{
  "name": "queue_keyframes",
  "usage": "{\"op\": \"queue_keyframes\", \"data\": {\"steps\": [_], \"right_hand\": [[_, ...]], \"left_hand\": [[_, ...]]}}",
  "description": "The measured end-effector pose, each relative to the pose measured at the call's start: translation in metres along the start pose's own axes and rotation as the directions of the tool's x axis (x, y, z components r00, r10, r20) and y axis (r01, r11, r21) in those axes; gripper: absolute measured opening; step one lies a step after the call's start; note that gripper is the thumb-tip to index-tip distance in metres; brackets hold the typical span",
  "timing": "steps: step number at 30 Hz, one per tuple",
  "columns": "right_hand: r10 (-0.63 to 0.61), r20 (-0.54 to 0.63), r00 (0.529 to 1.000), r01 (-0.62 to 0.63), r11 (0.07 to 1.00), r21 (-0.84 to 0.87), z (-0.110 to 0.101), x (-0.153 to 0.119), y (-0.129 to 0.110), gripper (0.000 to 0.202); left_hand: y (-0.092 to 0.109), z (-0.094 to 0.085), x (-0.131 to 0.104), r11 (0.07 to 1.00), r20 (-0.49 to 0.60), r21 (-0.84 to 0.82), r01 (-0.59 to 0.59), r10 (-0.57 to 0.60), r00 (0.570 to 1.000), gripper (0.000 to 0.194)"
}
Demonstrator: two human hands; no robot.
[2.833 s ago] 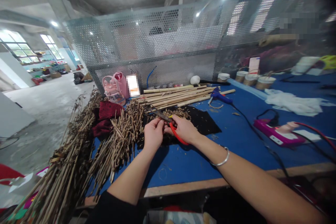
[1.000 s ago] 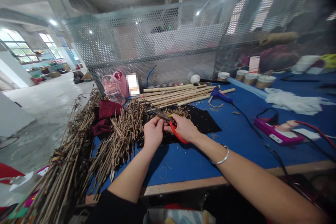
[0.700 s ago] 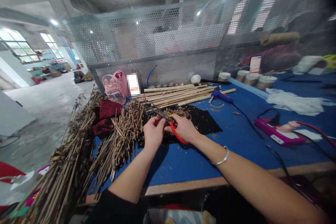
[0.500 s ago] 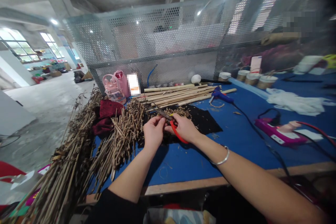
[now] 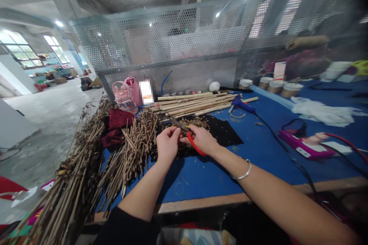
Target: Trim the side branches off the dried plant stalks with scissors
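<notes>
a workshop in a bare concrete hall: beyond the fingers point(image 5: 169, 141), perforated metal panels point(image 5: 184, 49) back a blue counter point(image 5: 207, 178) strewn with cut sticks point(image 5: 198, 105) and a glue gun point(image 5: 241, 104); a power strip point(image 5: 306, 144) sits right of them, and heaped goods point(image 5: 54, 78) line the windows point(image 5: 21, 51) far left.

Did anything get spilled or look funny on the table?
A little! Small dry brown bits are scattered on the black cloth, and some lie past its edge on the blue table. That looks messy, like crumbs.
</notes>
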State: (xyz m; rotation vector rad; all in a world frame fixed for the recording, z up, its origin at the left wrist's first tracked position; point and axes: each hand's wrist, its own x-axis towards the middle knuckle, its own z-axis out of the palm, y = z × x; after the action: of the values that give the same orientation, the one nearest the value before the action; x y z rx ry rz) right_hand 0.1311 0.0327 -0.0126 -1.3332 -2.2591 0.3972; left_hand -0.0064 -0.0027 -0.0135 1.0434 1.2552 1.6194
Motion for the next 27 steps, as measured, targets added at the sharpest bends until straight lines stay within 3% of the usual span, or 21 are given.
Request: {"op": "queue_keyframes", "data": {"steps": [11,16,22,27], "right_hand": [[-0.034,0.006,0.999,0.034,0.996,-0.088,-0.0051,-0.0031,-0.0051,0.039],[-0.019,0.010,1.000,0.020,1.000,-0.023,-0.0046,-0.0025,-0.0044,0.030],[-0.063,-0.045,0.997,0.061,0.998,-0.029,-0.0016,-0.0033,-0.0052,0.036],[0.001,-0.019,1.000,-0.002,0.999,-0.052,-0.0017,-0.0018,-0.0033,0.036]], "left_hand": [[0.0029,-0.0034,0.0013,0.985,-0.046,0.148,-0.093,0.101,0.994,0.020],[0.0050,0.0000,-0.0029,0.994,0.003,0.062,-0.090,0.090,0.996,0.019],[0.0019,0.0014,-0.0025,0.999,0.007,0.008,-0.053,0.053,0.999,0.019],[0.0002,0.0000,-0.0009,0.996,-0.002,-0.006,-0.085,0.085,0.996,0.020]]}}
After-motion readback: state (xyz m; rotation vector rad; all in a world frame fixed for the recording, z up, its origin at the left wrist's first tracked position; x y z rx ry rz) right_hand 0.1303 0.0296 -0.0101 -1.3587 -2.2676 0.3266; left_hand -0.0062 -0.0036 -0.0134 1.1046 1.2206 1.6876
